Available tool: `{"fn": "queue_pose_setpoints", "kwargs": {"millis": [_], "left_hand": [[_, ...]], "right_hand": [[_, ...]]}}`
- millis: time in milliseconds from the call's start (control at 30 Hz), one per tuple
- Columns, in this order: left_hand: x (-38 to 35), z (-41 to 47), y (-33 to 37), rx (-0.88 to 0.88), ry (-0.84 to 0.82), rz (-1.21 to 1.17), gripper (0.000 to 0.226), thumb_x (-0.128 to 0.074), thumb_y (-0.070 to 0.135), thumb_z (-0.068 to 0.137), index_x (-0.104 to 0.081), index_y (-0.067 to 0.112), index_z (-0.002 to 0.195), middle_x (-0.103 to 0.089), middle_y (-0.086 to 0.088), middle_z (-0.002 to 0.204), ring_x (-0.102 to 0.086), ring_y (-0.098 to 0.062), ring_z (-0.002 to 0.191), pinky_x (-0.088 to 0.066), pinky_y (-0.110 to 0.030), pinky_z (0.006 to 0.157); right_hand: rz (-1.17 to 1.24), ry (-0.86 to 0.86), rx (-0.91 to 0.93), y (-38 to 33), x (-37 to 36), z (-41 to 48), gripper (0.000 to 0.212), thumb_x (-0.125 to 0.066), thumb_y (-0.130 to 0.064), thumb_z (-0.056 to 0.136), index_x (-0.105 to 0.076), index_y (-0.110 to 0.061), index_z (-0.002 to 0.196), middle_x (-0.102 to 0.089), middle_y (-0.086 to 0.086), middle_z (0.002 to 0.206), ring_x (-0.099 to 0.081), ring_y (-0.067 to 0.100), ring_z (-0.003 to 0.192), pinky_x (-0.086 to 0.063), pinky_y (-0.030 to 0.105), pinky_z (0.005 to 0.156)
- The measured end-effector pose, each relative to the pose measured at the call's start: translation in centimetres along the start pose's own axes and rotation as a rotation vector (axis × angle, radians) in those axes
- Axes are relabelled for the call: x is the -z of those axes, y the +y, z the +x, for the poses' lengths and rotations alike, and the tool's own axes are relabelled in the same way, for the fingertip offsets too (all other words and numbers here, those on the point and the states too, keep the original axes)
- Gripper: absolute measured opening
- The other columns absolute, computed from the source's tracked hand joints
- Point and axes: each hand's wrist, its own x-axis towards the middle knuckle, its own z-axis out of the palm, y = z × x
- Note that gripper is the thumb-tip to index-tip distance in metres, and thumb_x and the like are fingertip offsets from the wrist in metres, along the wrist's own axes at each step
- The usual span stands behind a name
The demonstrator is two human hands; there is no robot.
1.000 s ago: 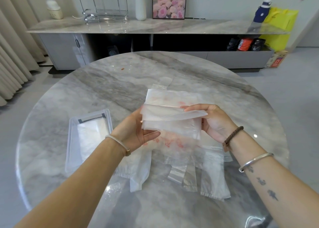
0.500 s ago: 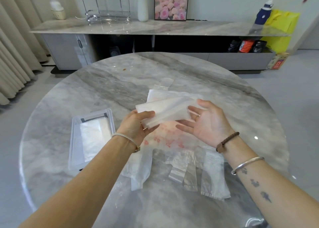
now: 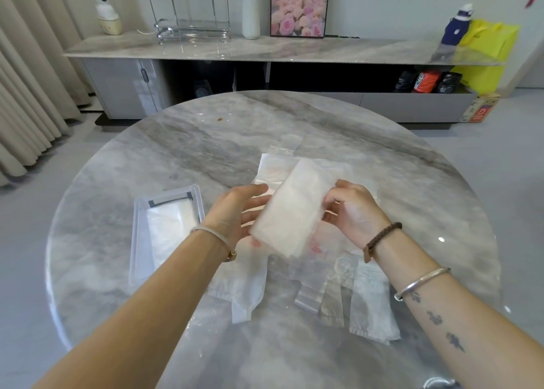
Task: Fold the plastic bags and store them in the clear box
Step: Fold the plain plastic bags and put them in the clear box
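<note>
Left hand (image 3: 238,212) and right hand (image 3: 353,212) both gripping folded plastic bag (image 3: 291,209) above the table, right hand closed on it where it lay open half a second ago, bag turned lengthwise, unfolded bags (image 3: 347,288) flat beneath, clear box (image 3: 138,235) left on marble table (image 3: 206,147), unmoved.
</note>
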Motion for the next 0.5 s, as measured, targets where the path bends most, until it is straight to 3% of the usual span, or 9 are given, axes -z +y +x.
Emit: {"fn": "queue_pose_setpoints", "kwargs": {"millis": [100, 200, 333, 400, 500], "left_hand": [[-0.2, 0.0, 0.1, -0.052, -0.02, 0.093, 0.016, -0.06, 0.016, 0.086, -0.057, 0.014, 0.101, -0.06, 0.003, 0.077, -0.056, -0.006, 0.052, -0.042, -0.022, 0.054], [-0.4, -0.2, -0.2, -0.092, -0.022, 0.213, 0.024, -0.063, 0.006, 0.083, -0.058, 0.01, 0.106, -0.063, -0.002, 0.081, -0.059, -0.013, 0.067, -0.046, -0.024, 0.058], [0.1, -0.5, 0.0, -0.157, 0.075, 0.2, 0.029, -0.062, -0.001, 0.081, -0.055, 0.004, 0.109, -0.063, -0.005, 0.083, -0.06, -0.018, 0.071, -0.05, -0.031, 0.069], [0.7, -0.9, 0.3, -0.184, 0.12, 0.173, 0.031, -0.063, -0.001, 0.082, -0.052, 0.005, 0.11, -0.062, -0.007, 0.087, -0.059, -0.018, 0.071, -0.05, -0.03, 0.068], [2.3, -1.4, 0.8, -0.216, 0.188, 0.163, 0.025, -0.063, 0.0, 0.082, -0.049, 0.01, 0.101, -0.059, -0.005, 0.084, -0.058, -0.016, 0.069, -0.049, -0.028, 0.064]], "right_hand": [[-0.084, -0.071, -0.001, 0.1, -0.7, -0.4, 0.029, -0.038, 0.017, 0.075, -0.052, -0.008, 0.081, -0.049, 0.004, 0.058, -0.045, 0.015, 0.049, -0.041, 0.02, 0.045], [-0.117, -0.105, -0.019, 0.5, -1.5, -0.7, 0.036, -0.041, 0.013, 0.077, -0.055, -0.005, 0.105, -0.051, 0.007, 0.067, -0.048, 0.015, 0.053, -0.044, 0.021, 0.045], [-0.08, -0.24, -0.1, 0.1, -2.8, -1.7, 0.012, -0.051, -0.016, 0.088, -0.058, -0.016, 0.079, -0.059, -0.001, 0.067, -0.056, 0.011, 0.052, -0.047, 0.024, 0.053], [-0.21, -0.245, -0.09, 0.3, -3.9, -2.0, 0.006, -0.057, -0.02, 0.087, -0.06, -0.015, 0.086, -0.064, -0.003, 0.072, -0.06, 0.009, 0.053, -0.048, 0.023, 0.052], [-0.259, -0.129, -0.096, 1.3, -6.3, -2.0, 0.032, -0.063, -0.006, 0.083, -0.052, -0.009, 0.113, -0.061, 0.006, 0.08, -0.056, 0.015, 0.057, -0.047, 0.022, 0.052]]}}
